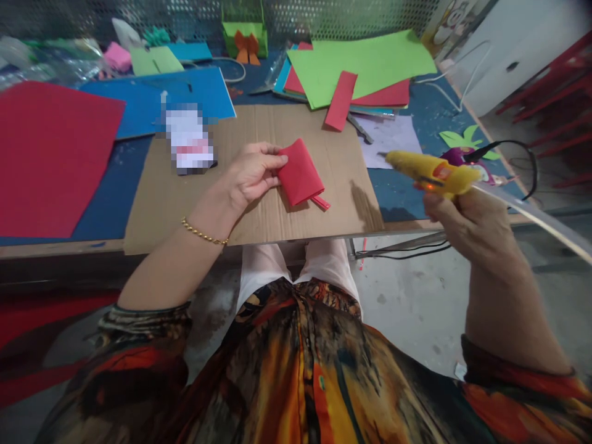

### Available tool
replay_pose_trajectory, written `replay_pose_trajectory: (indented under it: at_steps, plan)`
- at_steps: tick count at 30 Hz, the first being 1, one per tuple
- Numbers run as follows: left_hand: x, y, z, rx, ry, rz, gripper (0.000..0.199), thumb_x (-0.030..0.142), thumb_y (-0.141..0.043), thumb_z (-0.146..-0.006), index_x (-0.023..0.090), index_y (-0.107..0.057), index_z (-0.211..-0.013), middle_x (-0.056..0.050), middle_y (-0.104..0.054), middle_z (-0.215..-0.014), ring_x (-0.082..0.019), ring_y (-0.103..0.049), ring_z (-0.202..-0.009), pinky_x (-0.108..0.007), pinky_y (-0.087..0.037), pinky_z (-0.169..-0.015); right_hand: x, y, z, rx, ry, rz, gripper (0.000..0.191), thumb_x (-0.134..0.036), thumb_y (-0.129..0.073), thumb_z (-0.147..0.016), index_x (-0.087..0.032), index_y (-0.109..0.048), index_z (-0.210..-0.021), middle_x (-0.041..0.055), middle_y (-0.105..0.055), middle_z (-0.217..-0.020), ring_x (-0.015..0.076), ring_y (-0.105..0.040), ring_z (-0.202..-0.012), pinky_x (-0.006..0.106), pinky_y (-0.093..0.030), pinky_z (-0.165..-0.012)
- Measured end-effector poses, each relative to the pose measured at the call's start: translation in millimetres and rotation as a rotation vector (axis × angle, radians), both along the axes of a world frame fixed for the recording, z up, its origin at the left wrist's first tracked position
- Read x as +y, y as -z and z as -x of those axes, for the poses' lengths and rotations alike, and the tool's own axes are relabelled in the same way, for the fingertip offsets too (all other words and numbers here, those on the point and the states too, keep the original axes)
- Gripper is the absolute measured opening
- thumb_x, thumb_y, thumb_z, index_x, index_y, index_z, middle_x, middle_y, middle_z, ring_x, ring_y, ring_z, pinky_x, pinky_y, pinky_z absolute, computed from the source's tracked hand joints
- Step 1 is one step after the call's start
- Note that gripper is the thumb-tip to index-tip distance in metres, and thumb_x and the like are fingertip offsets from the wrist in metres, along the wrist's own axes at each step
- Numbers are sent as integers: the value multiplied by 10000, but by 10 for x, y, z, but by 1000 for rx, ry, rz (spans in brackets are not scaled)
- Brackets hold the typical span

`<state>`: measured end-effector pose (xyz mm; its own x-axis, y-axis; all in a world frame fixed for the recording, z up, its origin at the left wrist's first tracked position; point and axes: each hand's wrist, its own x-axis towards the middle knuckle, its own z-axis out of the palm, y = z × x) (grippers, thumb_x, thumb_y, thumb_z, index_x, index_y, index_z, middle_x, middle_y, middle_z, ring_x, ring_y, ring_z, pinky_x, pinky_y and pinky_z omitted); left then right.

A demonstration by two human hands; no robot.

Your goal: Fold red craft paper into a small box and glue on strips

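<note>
My left hand (254, 171) pinches the left edge of a folded red piece (301, 172), paper or thin foam sheet, over the cardboard. A narrow red strip (320, 202) pokes out beneath its lower right corner. Off to the right, my right hand (472, 216) is closed around a yellow hot glue gun (430, 172). Its nozzle points left, an orange light glows on its body, and a long clear glue stick (541, 213) extends from the back. The gun is held apart from the red piece.
A cardboard sheet (250, 228) covers the table's front. Around it lie a blurred-out phone-like object (189, 139), a large red sheet (50, 160), stacked coloured sheets (365, 68), a red strip (341, 102), scissors (359, 128) and a green box with an orange bow (245, 40). Cables run at right.
</note>
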<state>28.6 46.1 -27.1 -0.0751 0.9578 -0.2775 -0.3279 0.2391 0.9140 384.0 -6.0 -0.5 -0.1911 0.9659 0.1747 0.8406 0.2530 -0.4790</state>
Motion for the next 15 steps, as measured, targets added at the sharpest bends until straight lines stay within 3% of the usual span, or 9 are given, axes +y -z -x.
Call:
replay_pose_trajectory:
  at_steps: [3, 6, 10, 13, 15]
  plan:
    - [13, 13, 7, 5, 0, -9, 207, -49, -688, -831, 146, -621, -841, -35, -694, -848, -194, -743, -883, -507, -623, -1012, 337, -51, 24, -406, 128, -132, 461, -464, -520, -1080, -114, -653, -1350, 258, -671, -1243, 281, -619, -1022, 408, -403, -795]
    - [17, 15, 18, 13, 9, -7, 193, -35, -695, -827, 146, -634, -854, -37, -692, -836, -197, -742, -873, -512, -622, -999, 636, 8, 41, -627, 60, -119, 576, -414, -377, -1138, 14, -555, -1479, 360, -607, -1349, 325, -583, -1176, 435, -373, -879]
    - [5, -12, 19, 26, 20, 9, 185, -28, -685, -828, 151, -645, -854, -31, -705, -820, -186, -735, -857, -478, -637, -968, 748, 35, -1, -697, -54, -56, 512, -341, -427, -1124, 18, -589, -1452, 375, -627, -1317, 327, -576, -1161, 440, -359, -909]
    - [-1, -36, 8, 32, 21, 30, 193, -32, -682, -825, 156, -643, -836, -22, -705, -807, -172, -726, -826, -442, -644, -940, 630, -120, 81, -689, 38, -153, 456, -363, -520, -1081, -14, -695, -1316, 370, -656, -1288, 365, -582, -1171, 465, -361, -893]
    - [2, -45, 6, 30, 20, 35, 195, -40, -682, -825, 150, -643, -823, -25, -700, -802, -164, -717, -792, -424, -642, -913, 539, -256, 285, -552, 96, -234, 408, -332, -513, -1067, -29, -764, -1174, 331, -699, -1218, 340, -612, -1127, 450, -387, -891]
